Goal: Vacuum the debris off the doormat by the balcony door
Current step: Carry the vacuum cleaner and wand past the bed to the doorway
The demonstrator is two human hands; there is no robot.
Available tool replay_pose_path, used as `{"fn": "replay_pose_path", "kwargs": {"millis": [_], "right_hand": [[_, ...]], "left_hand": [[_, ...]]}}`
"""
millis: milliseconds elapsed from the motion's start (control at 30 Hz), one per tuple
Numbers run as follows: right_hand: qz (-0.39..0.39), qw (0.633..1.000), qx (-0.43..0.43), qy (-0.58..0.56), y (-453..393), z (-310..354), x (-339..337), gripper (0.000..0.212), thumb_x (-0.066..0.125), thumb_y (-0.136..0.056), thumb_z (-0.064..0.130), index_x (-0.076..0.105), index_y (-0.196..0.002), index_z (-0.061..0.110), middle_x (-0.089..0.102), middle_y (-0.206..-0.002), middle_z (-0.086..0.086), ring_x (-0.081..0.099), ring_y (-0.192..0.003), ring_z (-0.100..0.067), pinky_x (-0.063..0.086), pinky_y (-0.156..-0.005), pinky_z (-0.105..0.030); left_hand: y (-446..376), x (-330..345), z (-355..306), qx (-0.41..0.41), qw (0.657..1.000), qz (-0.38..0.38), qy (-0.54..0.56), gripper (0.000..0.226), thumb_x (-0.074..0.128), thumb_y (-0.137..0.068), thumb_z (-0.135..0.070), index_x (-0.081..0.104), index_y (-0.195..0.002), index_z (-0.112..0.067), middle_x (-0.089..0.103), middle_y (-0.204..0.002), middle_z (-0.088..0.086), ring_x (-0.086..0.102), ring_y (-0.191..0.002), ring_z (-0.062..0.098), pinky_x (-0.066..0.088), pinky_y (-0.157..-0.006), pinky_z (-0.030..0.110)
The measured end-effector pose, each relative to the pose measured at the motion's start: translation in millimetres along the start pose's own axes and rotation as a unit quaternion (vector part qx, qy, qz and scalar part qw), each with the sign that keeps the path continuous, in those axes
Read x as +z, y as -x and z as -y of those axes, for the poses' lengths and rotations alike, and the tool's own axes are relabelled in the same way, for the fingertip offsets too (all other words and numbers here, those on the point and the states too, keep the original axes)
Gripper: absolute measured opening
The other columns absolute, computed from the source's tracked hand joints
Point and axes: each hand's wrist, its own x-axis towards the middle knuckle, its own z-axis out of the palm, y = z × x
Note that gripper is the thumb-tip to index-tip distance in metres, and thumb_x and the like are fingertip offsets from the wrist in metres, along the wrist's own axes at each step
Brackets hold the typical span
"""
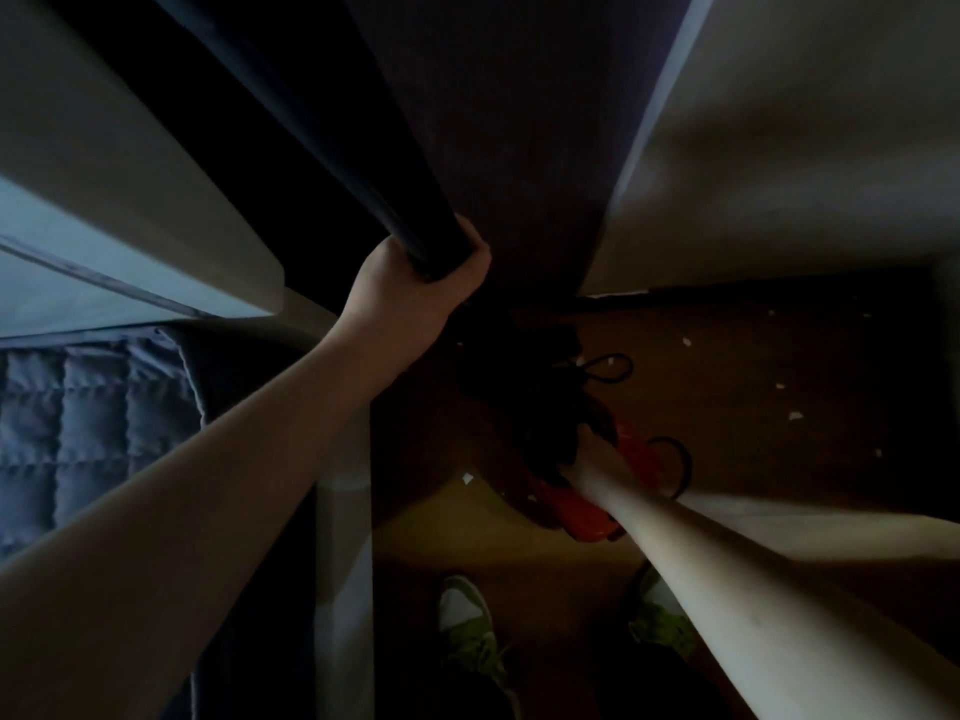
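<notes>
Both grips are busy: the left hand (pixel 415 283), at the centre of the frame, is curled round the lower edge of a dark curtain (pixel 332 148) and holds it aside, while the right hand (pixel 589 449), lower and right of centre, is wrapped round the dark handle of a red and black vacuum cleaner (pixel 576 506). A black cord (pixel 608 368) loops on the floor just above the machine. Brown and dim, the doormat (pixel 753 387) fills the right middle of the frame, bounded above by the foot of a pale wall or door panel (pixel 779 148). Pale specks of debris (pixel 795 416) are scattered well apart across it, with one larger scrap (pixel 467 479) left of the vacuum, so the cleaning looks barely begun, if at all; whether the motor runs cannot be told. Most of the mat is left to cover. Room is tight: the curtain and a white frame (pixel 130 189) crowd the upper left, quilted bedding (pixel 93 407) lies at the left edge, and green shoes (pixel 472 631) stand at the bottom, so sweeps would best run toward the right, minding the cord
</notes>
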Motion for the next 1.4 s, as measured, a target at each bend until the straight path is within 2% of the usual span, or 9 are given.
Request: {"fn": "replay_pose_path", "kwargs": {"millis": [100, 333, 467, 600, 700, 867, 1033, 1200, 1400], "right_hand": [[0.009, 1.000, -0.008, -0.029, -1.1, 3.3, -5.2, 0.050, 0.053, -0.096, 0.037, 0.043, -0.140, 0.017, 0.059, -0.128, -0.005, 0.060, -0.110, -0.022, 0.049, -0.074, -0.027], [0.046, 0.999, -0.006, 0.009, 14.6, -1.9, -9.4, 0.040, 0.052, -0.095, 0.041, 0.061, -0.120, 0.011, 0.066, -0.113, -0.008, 0.063, -0.100, -0.022, 0.047, -0.072, -0.028], [0.021, 0.999, -0.010, -0.027, 45.9, -4.3, -3.6, 0.028, 0.055, -0.095, 0.031, 0.064, -0.106, 0.007, 0.067, -0.097, -0.008, 0.066, -0.087, -0.025, 0.051, -0.062, -0.029], [0.005, 1.000, -0.027, 0.001, 76.4, 4.4, -4.6, 0.025, 0.052, -0.096, 0.031, 0.055, -0.075, 0.017, 0.054, -0.066, 0.003, 0.052, -0.053, -0.013, 0.030, -0.043, -0.017], [0.001, 1.000, -0.016, 0.020, 109.4, 4.5, -7.9, 0.020, 0.052, -0.096, 0.037, 0.058, -0.086, 0.021, 0.049, -0.065, 0.009, 0.043, -0.049, -0.003, 0.027, -0.041, -0.014], [-0.020, 0.997, 0.002, 0.070, 185.1, -2.2, -21.5, 0.039, 0.051, -0.095, 0.045, 0.056, -0.117, 0.013, 0.054, -0.071, 0.009, 0.051, -0.054, -0.006, 0.033, -0.043, -0.016], [-0.025, 0.993, 0.004, 0.117, 273.0, -10.2, -48.1, 0.055, 0.049, -0.093, 0.054, 0.052, -0.126, 0.010, 0.067, -0.105, -0.006, 0.067, -0.092, -0.021, 0.045, -0.064, -0.024], [-0.034, 0.985, -0.014, 0.167, 356.1, -2.8, -85.1, 0.057, 0.047, -0.092, 0.057, 0.053, -0.124, 0.009, 0.067, -0.094, -0.003, 0.060, -0.073, -0.013, 0.039, -0.051, -0.020], [-0.056, 0.976, -0.005, 0.211, 446.8, -2.5, -122.8, 0.035, 0.054, -0.093, 0.042, 0.058, -0.110, 0.010, 0.057, -0.070, 0.006, 0.060, -0.063, -0.013, 0.039, -0.047, -0.020]], "left_hand": [[1.5, 0.4, -1.3, -0.004, 1.000, -0.002, -0.013, 0.004, 0.069, -0.087, -0.025, 0.068, -0.091, -0.026, 0.071, -0.096, -0.008, 0.066, -0.088, 0.000, 0.055, -0.079, 0.021], [17.9, 5.3, 5.0, 0.000, 1.000, 0.011, -0.029, 0.012, 0.075, -0.083, -0.028, 0.068, -0.090, -0.023, 0.070, -0.095, -0.014, 0.064, -0.088, -0.007, 0.049, -0.073, 0.009], [37.8, 2.0, 12.4, -0.009, 0.997, 0.049, -0.051, 0.007, 0.073, -0.082, -0.038, 0.066, -0.083, -0.039, 0.069, -0.100, -0.018, 0.063, -0.096, -0.004, 0.051, -0.080, 0.021], [63.1, 0.3, 1.7, -0.015, 0.998, 0.059, -0.018, 0.009, 0.074, -0.081, -0.034, 0.066, -0.079, -0.039, 0.071, -0.100, -0.015, 0.066, -0.098, 0.000, 0.052, -0.084, 0.024], [83.0, -5.2, -15.8, -0.023, 0.998, 0.055, -0.005, 0.006, 0.075, -0.082, -0.029, 0.069, -0.081, -0.031, 0.072, -0.099, -0.014, 0.066, -0.096, 0.000, 0.053, -0.082, 0.025], [123.4, -20.1, -58.0, -0.009, 0.999, 0.038, -0.001, 0.006, 0.076, -0.083, -0.020, 0.070, -0.084, -0.019, 0.072, -0.093, -0.008, 0.067, -0.090, 0.001, 0.053, -0.078, 0.017], [177.2, -41.5, -106.4, 0.017, 1.000, 0.005, -0.005, 0.006, 0.076, -0.083, -0.014, 0.070, -0.083, -0.012, 0.070, -0.086, -0.005, 0.065, -0.084, -0.001, 0.047, -0.077, 0.011], [243.8, -66.9, -151.5, -0.006, 1.000, 0.007, 0.004, 0.013, 0.075, -0.084, -0.018, 0.067, -0.078, -0.027, 0.067, -0.083, -0.018, 0.062, -0.086, -0.007, 0.046, -0.080, 0.010], [320.9, -95.8, -188.3, -0.042, 0.998, 0.027, 0.035, 0.004, 0.072, -0.086, -0.024, 0.068, -0.087, -0.027, 0.070, -0.099, -0.014, 0.063, -0.095, -0.002, 0.049, -0.090, 0.025]]}}
